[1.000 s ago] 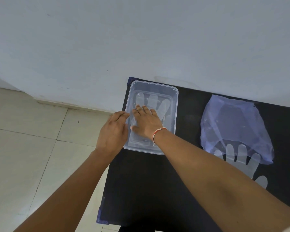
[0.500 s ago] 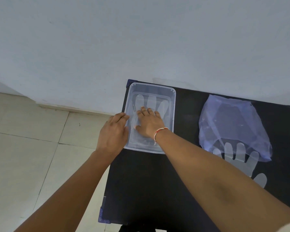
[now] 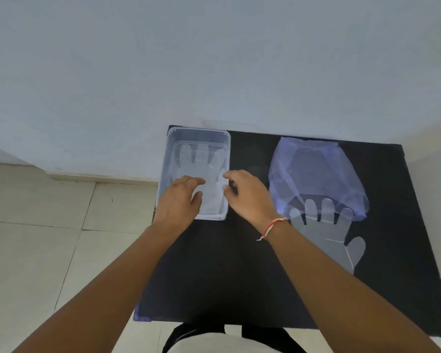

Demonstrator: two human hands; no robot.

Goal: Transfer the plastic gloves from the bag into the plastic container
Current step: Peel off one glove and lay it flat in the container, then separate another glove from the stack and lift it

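Observation:
A clear plastic container (image 3: 172, 135) stands at the table's far left corner, with a clear plastic glove (image 3: 201, 161) lying flat inside it. My left hand (image 3: 178, 200) rests over the container's near left part, fingers loosely curled and holding nothing. My right hand (image 3: 250, 194) hovers at the container's right rim, fingers apart and empty. To the right lies a bluish translucent bag (image 3: 313, 174). Another clear glove (image 3: 326, 230) sticks out from the bag's near edge onto the table.
The black table (image 3: 227, 276) stands against a pale wall (image 3: 214, 59). Tiled floor (image 3: 49, 238) lies to the left, past the table's left edge. My red-and-white wrist thread (image 3: 271, 226) is on the right arm.
My right hand has lifted out of the container and moved right to its rim. My left hand has shifted from the left rim over the container's near part. The glove stays inside.

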